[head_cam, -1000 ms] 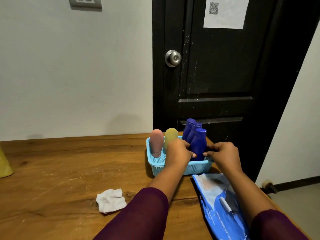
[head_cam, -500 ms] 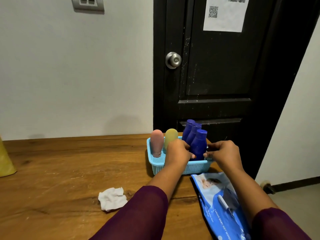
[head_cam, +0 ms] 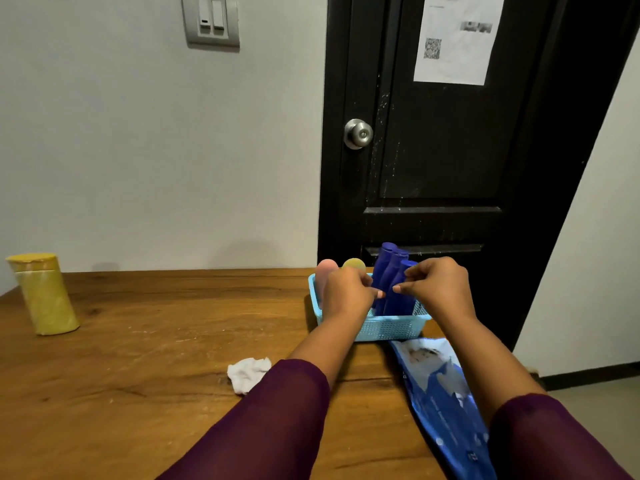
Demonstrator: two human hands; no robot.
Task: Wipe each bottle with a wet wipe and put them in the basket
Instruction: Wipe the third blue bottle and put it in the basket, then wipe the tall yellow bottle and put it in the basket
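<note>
Nearest the camera, two dark maroon fabric sleeves (head_cam: pixel 270 427) cover both forearms above a wooden table (head_cam: pixel 156 358) with visible grain and light scuff marks. A flat, glossy blue wet wipe pack (head_cam: pixel 440 393) lies on the table under the right forearm, its far end just beside the basket. A crumpled white wipe (head_cam: pixel 247 374) lies on the wood just left of the left sleeve. Further on, a rectangular light blue plastic basket (head_cam: pixel 388 327) with perforated mesh walls sits at the table's far right edge. The left hand (head_cam: pixel 348 294) has its fingers curled and its thumb tip against the nearest blue bottle (head_cam: pixel 398 299), holding it from the left. The right hand (head_cam: pixel 440 285) pinches the same bottle near its cap between thumb and curled fingers. This bottle stands upright inside the basket; two further blue bottles (head_cam: pixel 386 258) of the same smooth tapered shape stand behind it. A pink round-topped bottle (head_cam: pixel 325 271) and a yellow round-topped bottle (head_cam: pixel 354 265) occupy the basket's left side, partly hidden by the left hand. A yellow cylindrical container (head_cam: pixel 43 294) stands well apart at the table's left end. Behind are a plain wall with a grey switch plate (head_cam: pixel 212 22) and a black panelled door (head_cam: pixel 450 150) with a round metal knob (head_cam: pixel 358 133) and a white paper sheet (head_cam: pixel 457 39).
</note>
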